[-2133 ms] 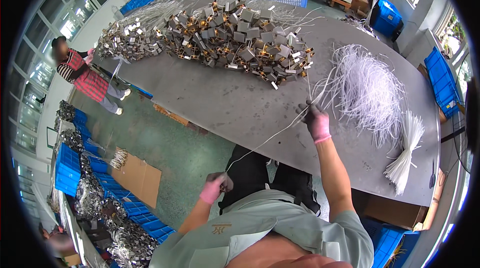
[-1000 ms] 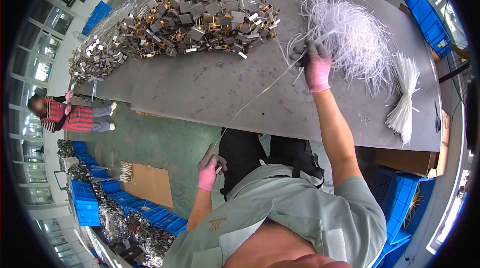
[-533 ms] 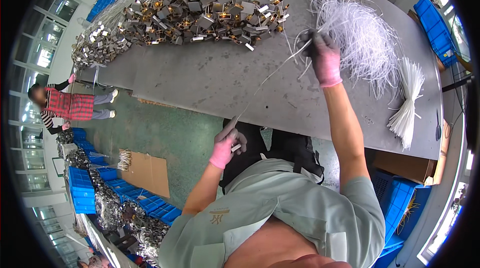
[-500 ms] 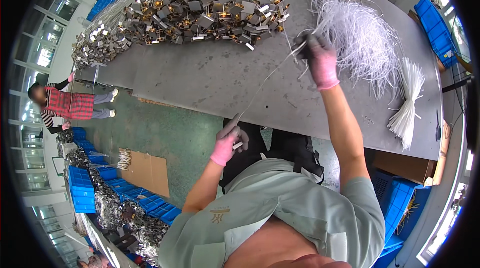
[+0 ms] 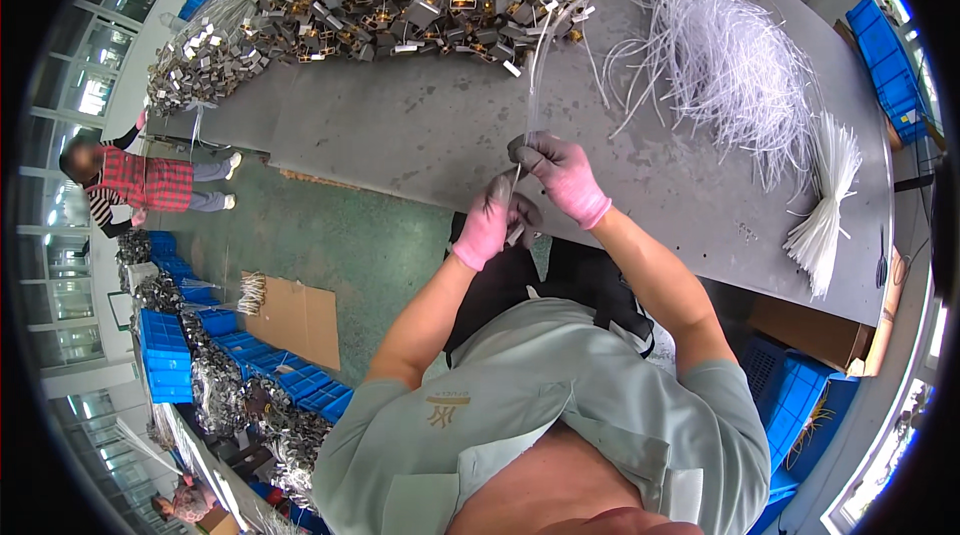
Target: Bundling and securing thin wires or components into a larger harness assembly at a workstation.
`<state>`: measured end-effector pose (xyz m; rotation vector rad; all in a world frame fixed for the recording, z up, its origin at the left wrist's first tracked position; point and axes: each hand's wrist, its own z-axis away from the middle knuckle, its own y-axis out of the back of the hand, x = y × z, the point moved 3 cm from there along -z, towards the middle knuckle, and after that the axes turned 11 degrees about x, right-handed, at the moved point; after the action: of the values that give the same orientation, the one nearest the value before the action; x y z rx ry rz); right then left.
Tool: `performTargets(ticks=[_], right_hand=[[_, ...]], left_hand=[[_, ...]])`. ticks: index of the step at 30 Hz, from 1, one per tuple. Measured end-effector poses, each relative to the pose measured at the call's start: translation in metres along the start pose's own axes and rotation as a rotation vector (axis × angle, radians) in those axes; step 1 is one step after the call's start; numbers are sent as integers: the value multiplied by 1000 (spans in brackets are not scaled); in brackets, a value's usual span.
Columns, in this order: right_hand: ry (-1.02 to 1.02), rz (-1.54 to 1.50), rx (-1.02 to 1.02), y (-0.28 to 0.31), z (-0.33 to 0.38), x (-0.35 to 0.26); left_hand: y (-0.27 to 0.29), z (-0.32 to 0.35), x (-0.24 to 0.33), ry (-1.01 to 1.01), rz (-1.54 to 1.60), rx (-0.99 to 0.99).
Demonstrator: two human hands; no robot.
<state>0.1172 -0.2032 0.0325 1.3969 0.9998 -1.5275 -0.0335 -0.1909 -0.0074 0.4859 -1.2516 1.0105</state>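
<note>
My two gloved hands meet just past the near edge of the grey table. My right hand (image 5: 563,175) is closed on a few thin whitish strands (image 5: 537,85), which rise from its fingers toward the far side. Beside it, my left hand (image 5: 494,220) pinches a thin strand upright between thumb and finger. A small pale piece shows lower in that hand, partly hidden by the curled fingers. Far ahead lies a heap of small grey metal-cased parts (image 5: 420,10) with copper-coloured bits. To the right is a loose tangle of white strands (image 5: 735,75).
A tied bundle of white strands (image 5: 828,210) lies at the table's (image 5: 400,135) right side. Blue crates (image 5: 790,400) stand below right, and more blue crates (image 5: 165,355) line the left with metal parts. A person in a red checked apron (image 5: 150,183) stands at left.
My right hand has come from the white tangle back toward me, drawing strands with it. My left hand has moved right and slightly up, and the hands are now together.
</note>
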Motion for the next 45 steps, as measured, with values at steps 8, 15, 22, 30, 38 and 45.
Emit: performTargets(ticks=[8,15,22,30,38,45], right_hand=[[119,55,-78,-8,9,-8],[200,108,104,43,-32,10],[-93,633,400,117,-115,54],[4,1343,316,110,-144,58],[-100,1347,283,144,-141,62],[-246,609,523,219,-109,39]], left_hand=[[0,-15,17,-30,116,102],[9,-25,57,-240,18,225],[15,-29,63,-327,-163,334],[10,-39,46,-303,-197,375],[-10,-65,36,-318,-206,397],[-6,-117,28,-713,-867,474]])
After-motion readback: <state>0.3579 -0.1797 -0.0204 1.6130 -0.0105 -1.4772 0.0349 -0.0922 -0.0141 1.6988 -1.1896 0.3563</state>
